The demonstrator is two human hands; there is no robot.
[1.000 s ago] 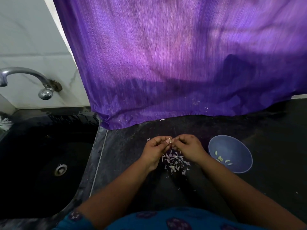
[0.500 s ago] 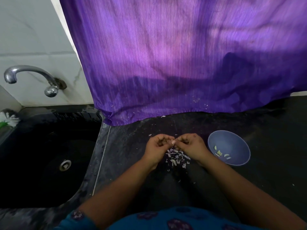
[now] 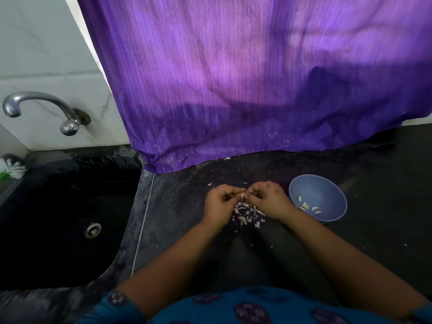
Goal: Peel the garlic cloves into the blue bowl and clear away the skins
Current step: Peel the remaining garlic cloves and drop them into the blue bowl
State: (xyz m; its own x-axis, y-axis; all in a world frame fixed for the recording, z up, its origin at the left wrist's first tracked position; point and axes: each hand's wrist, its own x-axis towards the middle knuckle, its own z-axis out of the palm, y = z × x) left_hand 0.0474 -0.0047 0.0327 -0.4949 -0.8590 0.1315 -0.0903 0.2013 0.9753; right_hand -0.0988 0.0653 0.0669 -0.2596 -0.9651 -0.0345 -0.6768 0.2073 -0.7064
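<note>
Hands meet over dark worktop [image 3: 374,183]: left hand [image 3: 221,204] and right hand [image 3: 266,201] both pinch one garlic clove [image 3: 243,195], probably half-peeled. Skin pile [image 3: 247,213] lies right beneath. Blue bowl [image 3: 327,185], holding peeled cloves [image 3: 308,206], sits just beside right hand.

Both hands meet over the dark table [image 3: 374,183] — the left hand [image 3: 219,204] and the right hand [image 3: 266,199] each with curled fingers pinching one small garlic clove [image 3: 243,195] between them, just above a heap of pale skins [image 3: 247,213]. Just right of the right hand stands the blue bowl [image 3: 327,190] with a few peeled cloves [image 3: 308,206] lying in it. A purple curtain [image 3: 233,78] hangs down to the table behind, and to the left lie a black sink [image 3: 58,218] and a metal tap [image 3: 42,106] — both well apart from the hands.
</note>
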